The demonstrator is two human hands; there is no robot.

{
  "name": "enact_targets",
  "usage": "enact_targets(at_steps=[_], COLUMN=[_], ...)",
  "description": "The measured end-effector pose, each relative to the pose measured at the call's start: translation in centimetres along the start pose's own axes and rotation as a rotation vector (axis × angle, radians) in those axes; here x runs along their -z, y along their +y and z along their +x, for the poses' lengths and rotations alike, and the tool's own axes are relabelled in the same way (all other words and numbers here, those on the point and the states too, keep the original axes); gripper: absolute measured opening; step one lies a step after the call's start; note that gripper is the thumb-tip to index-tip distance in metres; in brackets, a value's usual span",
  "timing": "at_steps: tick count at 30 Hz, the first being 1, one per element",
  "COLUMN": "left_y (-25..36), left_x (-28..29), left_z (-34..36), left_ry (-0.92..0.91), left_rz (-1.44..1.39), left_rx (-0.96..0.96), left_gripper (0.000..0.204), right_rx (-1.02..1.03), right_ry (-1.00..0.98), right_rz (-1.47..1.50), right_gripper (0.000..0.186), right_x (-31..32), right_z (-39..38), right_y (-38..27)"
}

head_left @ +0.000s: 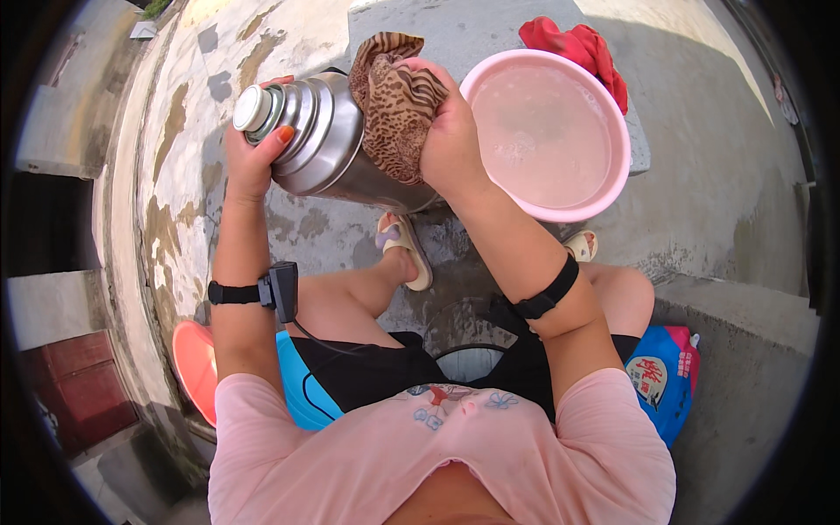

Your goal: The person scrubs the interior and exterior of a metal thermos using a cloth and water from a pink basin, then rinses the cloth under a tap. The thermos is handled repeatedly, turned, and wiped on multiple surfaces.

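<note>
A silver metal thermos flask [337, 131] with a pale stopper cap is held tilted on its side in front of me, its top pointing left. My left hand [256, 157] grips it round the neck, thumb on the near side of the shoulder. Pressed against the flask's body is a brown animal-print cloth [395, 114]. My right hand [451, 131] is closed on this cloth, part of which hangs down over the metal. The far side of the flask and some of my fingers are hidden.
To the right, a pink basin [623, 157] of cloudy water rests on a concrete block [641, 144], with a red cloth [577, 45] behind it. A blue bag [669, 385] stands by my right side. An orange-red basin [194, 367] and a blue one [302, 385] are at my left.
</note>
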State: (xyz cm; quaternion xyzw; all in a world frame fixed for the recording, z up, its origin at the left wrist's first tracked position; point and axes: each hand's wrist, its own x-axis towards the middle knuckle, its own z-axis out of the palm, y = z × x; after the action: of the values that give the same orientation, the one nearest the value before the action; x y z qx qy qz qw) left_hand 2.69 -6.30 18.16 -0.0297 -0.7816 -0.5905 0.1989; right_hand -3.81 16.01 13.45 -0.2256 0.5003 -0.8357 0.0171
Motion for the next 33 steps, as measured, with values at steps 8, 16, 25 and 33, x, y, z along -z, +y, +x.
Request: enact_targets(at_steps=[8,16,25,33], left_y=[-0.3,0.7,1.0,0.9], left_x=[-1.1,-1.6,-2.4,-3.4], left_z=[-0.9,1.0,2.4,2.8], left_ry=[0.004,-0.241,-0.37,-0.437], left_rz=[0.079,0.033,0.049,0.073], left_rx=[-0.025,-0.099,-0.183,-0.222], left_gripper=[0.073,0.074,0.073,0.073], right_rx=[-0.07,-0.224,-0.578,-0.787], right_ry=[-0.345,-0.02,0.229,0.181], right_rz=[-0.8,-0.957,0.085,0.005], right_gripper=[0.038,0.04,0.031,0.041], right_x=[-2.6,4.5,7.8,7.9], right_z=[8.3,10.5,1.9,-2.4], right_y=[1.1,2.1,2.5,5.3])
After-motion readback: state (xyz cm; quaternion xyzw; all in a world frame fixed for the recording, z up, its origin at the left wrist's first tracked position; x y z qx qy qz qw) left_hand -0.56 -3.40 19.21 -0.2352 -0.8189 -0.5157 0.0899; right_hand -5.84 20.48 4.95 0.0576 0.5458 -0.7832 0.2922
